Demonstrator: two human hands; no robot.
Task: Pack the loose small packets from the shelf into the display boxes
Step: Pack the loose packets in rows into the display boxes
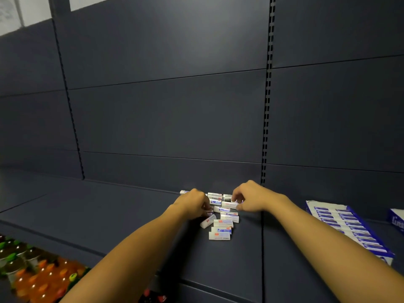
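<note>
Several small white packets (222, 225) with blue and red print lie in a loose pile on the dark shelf (122, 219), near its back wall. My left hand (193, 204) is at the pile's left side, fingers curled round a packet there. My right hand (247, 199) hovers over the pile's back right, its thumb and fingers pinching a packet. A blue and white display box (349, 228) lies on the shelf to the right, filled with a row of packets.
A second blue box (396, 219) shows at the right edge. Below the shelf at the lower left stand bottles (39, 278) with orange and green caps. Slotted uprights (267, 106) run up the dark back panel.
</note>
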